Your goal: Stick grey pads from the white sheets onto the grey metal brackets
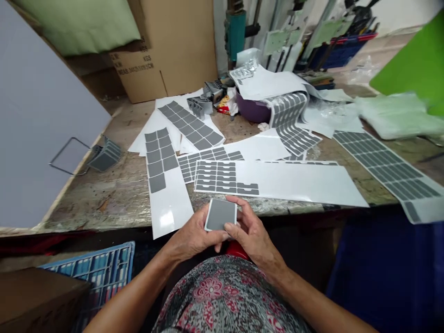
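Both hands hold a small flat grey panel with a light rim (220,215) just in front of the worktable's near edge. My left hand (194,236) cups it from below and the left, fingers curled under it. My right hand (250,229) grips its right side, thumb resting on the lower right corner. Directly beyond lies a white backing sheet (294,182) with rows of grey stickers at its left end. A narrower strip with larger grey stickers (161,173) hangs over the table edge to the left.
Several more sticker sheets cover the worn worktable (114,194). A purple bowl (253,111) and small grey parts (201,105) sit behind them, cardboard boxes (166,51) at the back. A stack of grey pieces (104,155) lies left; a blue crate (100,268) stands below.
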The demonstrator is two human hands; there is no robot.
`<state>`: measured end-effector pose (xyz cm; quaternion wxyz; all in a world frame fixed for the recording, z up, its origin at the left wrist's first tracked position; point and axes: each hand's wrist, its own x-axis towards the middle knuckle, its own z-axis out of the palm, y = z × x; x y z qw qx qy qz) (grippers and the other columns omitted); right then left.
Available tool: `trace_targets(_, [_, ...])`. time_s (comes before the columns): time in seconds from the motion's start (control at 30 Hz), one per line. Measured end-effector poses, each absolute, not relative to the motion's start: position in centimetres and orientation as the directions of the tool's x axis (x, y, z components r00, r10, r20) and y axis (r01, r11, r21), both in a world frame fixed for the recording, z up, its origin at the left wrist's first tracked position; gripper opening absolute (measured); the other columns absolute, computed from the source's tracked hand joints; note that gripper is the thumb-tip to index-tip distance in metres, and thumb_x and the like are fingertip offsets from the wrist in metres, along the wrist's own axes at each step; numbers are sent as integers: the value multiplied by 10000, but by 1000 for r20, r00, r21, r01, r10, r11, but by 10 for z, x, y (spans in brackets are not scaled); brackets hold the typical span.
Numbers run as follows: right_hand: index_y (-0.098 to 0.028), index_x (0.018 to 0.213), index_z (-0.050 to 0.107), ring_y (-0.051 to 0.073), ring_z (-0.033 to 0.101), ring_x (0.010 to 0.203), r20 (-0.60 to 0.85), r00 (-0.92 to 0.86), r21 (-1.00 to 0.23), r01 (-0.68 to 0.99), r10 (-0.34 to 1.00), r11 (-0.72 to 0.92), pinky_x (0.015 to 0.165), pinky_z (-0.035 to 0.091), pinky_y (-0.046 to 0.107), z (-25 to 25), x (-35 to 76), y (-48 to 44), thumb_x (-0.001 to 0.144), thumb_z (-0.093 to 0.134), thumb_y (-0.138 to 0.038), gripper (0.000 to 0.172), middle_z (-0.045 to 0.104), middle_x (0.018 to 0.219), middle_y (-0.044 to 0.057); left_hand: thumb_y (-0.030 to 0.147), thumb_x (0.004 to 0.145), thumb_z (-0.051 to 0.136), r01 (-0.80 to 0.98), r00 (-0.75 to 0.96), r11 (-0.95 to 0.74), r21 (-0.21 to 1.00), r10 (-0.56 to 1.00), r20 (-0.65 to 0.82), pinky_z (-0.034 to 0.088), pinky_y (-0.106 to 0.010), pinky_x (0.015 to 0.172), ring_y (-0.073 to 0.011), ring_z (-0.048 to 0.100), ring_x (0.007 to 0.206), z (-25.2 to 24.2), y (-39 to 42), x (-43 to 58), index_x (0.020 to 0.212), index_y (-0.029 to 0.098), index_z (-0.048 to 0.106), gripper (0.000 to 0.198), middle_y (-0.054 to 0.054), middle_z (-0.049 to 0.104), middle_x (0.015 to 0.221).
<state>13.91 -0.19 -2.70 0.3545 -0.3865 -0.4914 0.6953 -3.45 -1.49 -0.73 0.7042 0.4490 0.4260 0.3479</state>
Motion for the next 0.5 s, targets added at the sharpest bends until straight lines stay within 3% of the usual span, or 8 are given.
trace_targets(0.2, [-254, 1232, 476, 227, 647, 688, -159, -318, -986, 11, 935, -165, 578, 536, 318, -31, 128, -9, 908, 537, -490, 406, 645, 771, 31, 301, 777, 725, -180, 380, 337, 924, 890, -251, 533, -239, 599, -120, 639, 638, 2, -27, -36, 1147, 151, 502, 458, -68, 640, 927])
trace_targets(0.27, [-243, 1087, 538, 204, 608, 571, -197, -304, -973, -57, 932, -224, 506, 511, 307, -36, 124, -6, 924, 478, -558, 359, 634, 687, 23, 344, 803, 698, -200, 371, 317, 927, 900, -228, 548, -257, 602, -160, 655, 702, 7, -32, -39, 1137, 140, 511, 434, -82, 645, 899])
trace_targets(0.33, [-236, 1022, 552, 180, 588, 507, -224, -291, -943, -174, 930, -282, 468, 501, 301, -42, 120, -3, 916, 465, -601, 390, 676, 735, 40, 384, 839, 649, -188, 325, 271, 944, 924, -201, 559, -270, 615, -190, 659, 771, 13, -35, -47, 1137, 131, 525, 410, -90, 642, 890])
trace_targets(0.43, [-210, 1013, 582, 162, 613, 528, -222, -286, -920, -255, 932, -298, 475, 516, 291, -51, 114, -1, 853, 570, -616, 436, 726, 907, 93, 382, 868, 593, 35, 45, 165, 986, 985, -167, 550, -258, 612, -154, 623, 716, 17, -34, -73, 1091, 133, 575, 334, -63, 626, 871])
trace_targets(0.5, [-188, 935, 612, 153, 612, 545, -217, -331, -924, -234, 918, -303, 488, 516, 275, -55, 111, -3, 824, 624, -604, 430, 725, 880, 99, 360, 852, 586, 275, -205, 125, 953, 976, -69, 543, -262, 628, -144, 600, 693, 14, -28, -101, 1057, 139, 609, 302, -49, 636, 868])
